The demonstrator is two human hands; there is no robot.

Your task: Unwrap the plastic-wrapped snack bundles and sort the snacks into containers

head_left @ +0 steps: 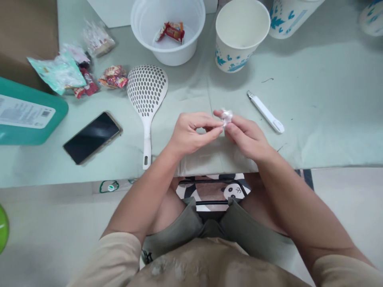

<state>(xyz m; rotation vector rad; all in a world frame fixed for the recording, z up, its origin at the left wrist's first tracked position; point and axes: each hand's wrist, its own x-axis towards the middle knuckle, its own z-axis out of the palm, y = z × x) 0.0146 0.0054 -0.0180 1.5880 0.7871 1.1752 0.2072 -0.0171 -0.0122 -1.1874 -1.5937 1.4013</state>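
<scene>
A small crumpled whitish wrapper [226, 116] is between my hands, over the table near its front edge. My left hand [194, 132] pinches its lower left end with thumb and fingertips. The thumb and fingers of my right hand [247, 134] close on it from the right. What is inside the wrapper cannot be made out. To the left of my hands lies a white slotted skimmer [147, 91], handle toward me. A white utility knife [265, 112] rests to the right of my right hand.
A white bowl [140, 24] holds several wrapped candies, with paper cups [236, 57] beside it. Wrapped snacks [60, 73], a black phone [92, 137] and a green container [32, 135] are at the left. The table edge [338, 166] runs before my lap.
</scene>
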